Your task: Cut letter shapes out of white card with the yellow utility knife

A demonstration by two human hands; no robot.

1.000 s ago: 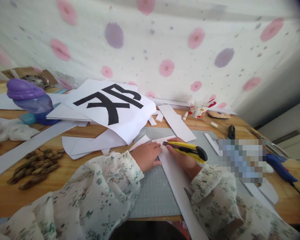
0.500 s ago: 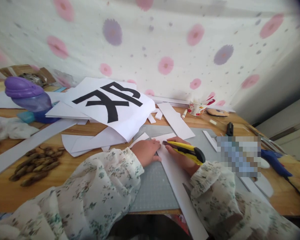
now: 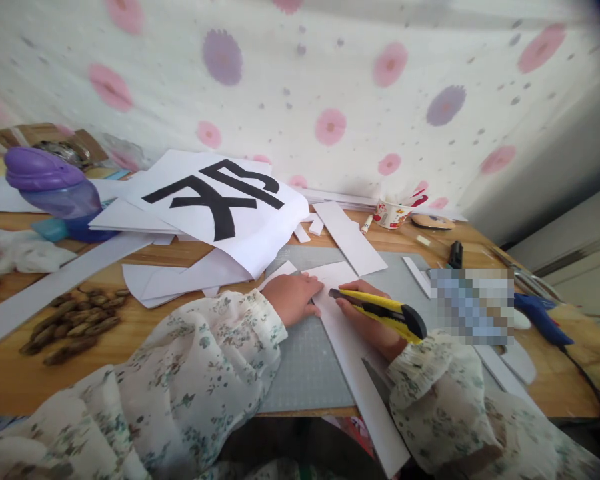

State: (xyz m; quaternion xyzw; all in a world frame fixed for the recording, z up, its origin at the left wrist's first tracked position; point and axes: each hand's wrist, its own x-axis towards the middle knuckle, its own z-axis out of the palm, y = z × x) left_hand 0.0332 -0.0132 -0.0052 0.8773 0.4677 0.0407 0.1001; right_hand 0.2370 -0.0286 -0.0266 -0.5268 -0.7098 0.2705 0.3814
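Observation:
My right hand [image 3: 373, 327] is wrapped round a yellow and black utility knife [image 3: 380, 305], its blade pointing left toward my other hand. Under both hands a long white foam board strip [image 3: 353, 373] slants across the grey cutting mat [image 3: 305, 370] and hangs past the table's front edge. My left hand [image 3: 293, 298] lies flat with fingers stretched out, pressing on the strip's far end and another white piece beside it. Whether the blade touches the board I cannot tell.
A paper sheet with black characters [image 3: 220, 200] covers scraps behind the mat. Peanuts [image 3: 77, 323] and a purple-lidded bottle [image 3: 55, 190] are at left. Another white board piece [image 3: 350, 238], a paper cup [image 3: 393, 213] and a blue glue gun [image 3: 543, 317] stand behind and right.
My right hand has drawn the knife right and slightly toward me, away from my left hand. The left hand stays pressed on the board. The view has shifted slightly.

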